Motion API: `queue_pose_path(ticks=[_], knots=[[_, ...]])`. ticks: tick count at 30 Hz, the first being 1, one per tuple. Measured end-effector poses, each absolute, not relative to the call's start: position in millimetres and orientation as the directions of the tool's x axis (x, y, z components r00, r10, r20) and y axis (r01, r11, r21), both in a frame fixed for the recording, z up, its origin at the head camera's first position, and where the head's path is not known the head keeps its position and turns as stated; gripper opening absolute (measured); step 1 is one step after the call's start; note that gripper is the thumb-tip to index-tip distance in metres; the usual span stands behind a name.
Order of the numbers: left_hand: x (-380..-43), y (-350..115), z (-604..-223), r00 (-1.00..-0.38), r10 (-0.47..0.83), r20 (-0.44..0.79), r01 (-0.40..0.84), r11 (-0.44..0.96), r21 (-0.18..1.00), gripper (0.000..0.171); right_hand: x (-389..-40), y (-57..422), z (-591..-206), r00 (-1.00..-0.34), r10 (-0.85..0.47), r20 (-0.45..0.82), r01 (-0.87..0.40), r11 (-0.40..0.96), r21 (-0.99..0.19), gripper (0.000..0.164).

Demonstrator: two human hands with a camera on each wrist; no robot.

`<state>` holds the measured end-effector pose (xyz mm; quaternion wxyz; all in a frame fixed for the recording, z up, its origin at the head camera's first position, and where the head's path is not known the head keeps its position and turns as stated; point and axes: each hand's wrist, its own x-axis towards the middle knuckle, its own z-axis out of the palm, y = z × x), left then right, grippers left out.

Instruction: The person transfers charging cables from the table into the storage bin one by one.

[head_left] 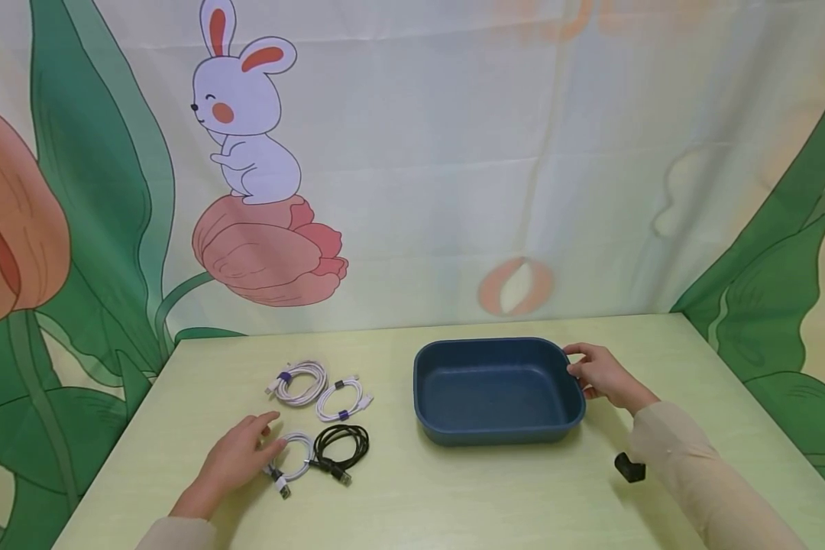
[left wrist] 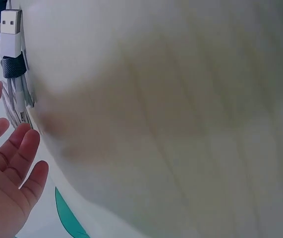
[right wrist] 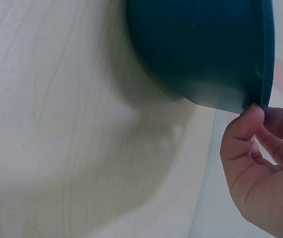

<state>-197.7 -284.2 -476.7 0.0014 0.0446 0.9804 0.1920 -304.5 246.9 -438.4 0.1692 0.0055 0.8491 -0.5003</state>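
Observation:
A dark blue rectangular basin [head_left: 502, 437] stands on the table, its inside bare. My right hand [head_left: 606, 376] pinches its right rim between thumb and fingers, as the right wrist view also shows at the basin wall [right wrist: 205, 54]. On the left, my left hand [head_left: 237, 457] hovers beside a coiled white cable [head_left: 302, 437] with a dark tie, fingers spread and relaxed. In the left wrist view that cable's USB plug [left wrist: 11, 22] lies beyond the fingertips. Close by are a coiled black cable [head_left: 363, 444], a small white coil [head_left: 319, 409] with a blue tie, and a larger white coil [head_left: 323, 382].
A small black object [head_left: 629, 467] sits near the right forearm, its kind unclear. Behind the pale wooden table [head_left: 454, 496] hangs a curtain [head_left: 412, 153] printed with a rabbit and tulips.

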Motion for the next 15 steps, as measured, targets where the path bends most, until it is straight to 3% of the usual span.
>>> queue_pose_path(ticks=[15], knots=[[-201.9, -280.8, -479.1, -0.996, 0.082, -0.029, 0.064, 0.914, 0.400, 0.047, -304.2, 246.7, -438.2, -0.943, -0.156, -0.293, 0.179, 0.503, -0.845, 0.042]])
